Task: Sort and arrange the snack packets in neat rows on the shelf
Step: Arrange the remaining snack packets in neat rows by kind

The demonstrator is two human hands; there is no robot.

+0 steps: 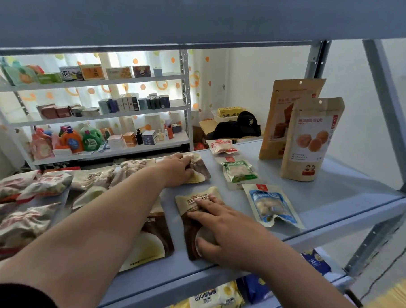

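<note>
Left hand (179, 168) on far brown packet (201, 175), grip unclear | right hand (221, 227) flat, pressing near brown packet (190, 201) | slide both square, edges aligned with shelf (338, 194) front.

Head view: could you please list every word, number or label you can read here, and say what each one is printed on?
"50" on the blue packet at lower right.
"农" on a box on the far rack, top row.
All other print is too blurred or small to read, including that on the brown packets, the standing kraft pouches, the small packets and the yellow box.
</note>
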